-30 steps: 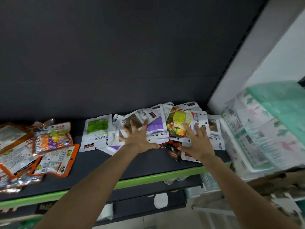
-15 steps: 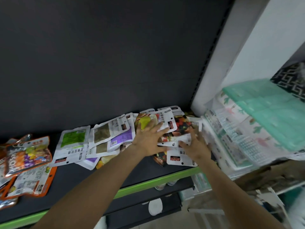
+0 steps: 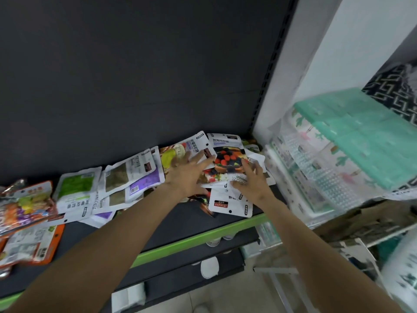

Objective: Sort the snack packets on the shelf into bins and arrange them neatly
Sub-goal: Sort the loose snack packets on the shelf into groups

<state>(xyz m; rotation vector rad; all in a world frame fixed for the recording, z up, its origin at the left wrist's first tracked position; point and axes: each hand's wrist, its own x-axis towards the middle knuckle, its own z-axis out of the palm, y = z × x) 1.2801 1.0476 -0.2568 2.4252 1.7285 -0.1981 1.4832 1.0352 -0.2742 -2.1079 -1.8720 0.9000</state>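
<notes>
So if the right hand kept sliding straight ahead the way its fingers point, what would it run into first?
Probably the berry packet lying just past the right hand; depth is hard to judge.

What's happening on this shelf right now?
A person has both hands spread on a loose heap of white snack packets at the shelf's right end. The left hand and right hand flank a berry-print packet. Orange packets lie separately at the left. No bin is clearly in use yet.

green crates point(image 3: 352, 132) (stacked, blurred) beside white wall point(image 3: 352, 41).
</notes>
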